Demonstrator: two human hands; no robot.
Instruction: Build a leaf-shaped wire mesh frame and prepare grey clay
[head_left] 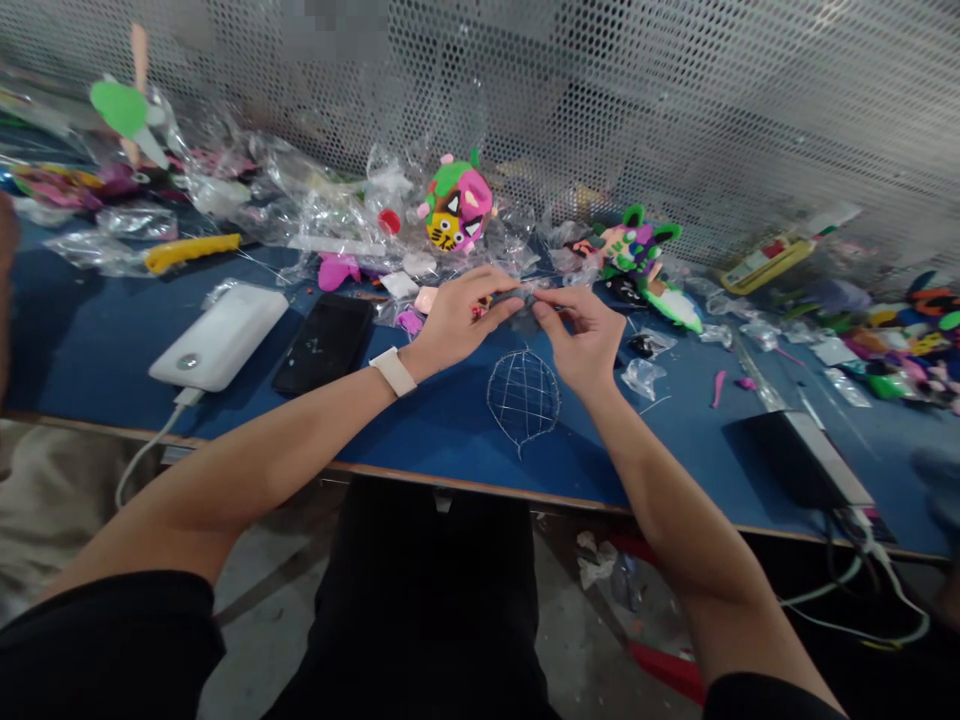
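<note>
My left hand (pixel 466 315) and my right hand (pixel 581 335) meet above the table, fingertips pinched close together. Between them is a small greyish, partly see-through piece (pixel 529 298) that looks like thin plastic; the fingers cover much of it. Just below the hands, a leaf-shaped wire frame (pixel 523 395) with crossing wires lies on the blue table (pixel 442 430), touched by neither hand. Behind my left hand stands a round, many-coloured clay mask (pixel 459 205) with a cat-like face. Purple and pink clay bits lie beside that hand.
Left are a white power bank (pixel 219 338) with a cable, a black phone (pixel 324 343) and a yellow cutter (pixel 193 252). Rightward are a green-and-purple clay figure (pixel 634 243) and a dark power bank (pixel 806 460). Crumpled plastic wrappers line the perforated metal panel (pixel 540 90).
</note>
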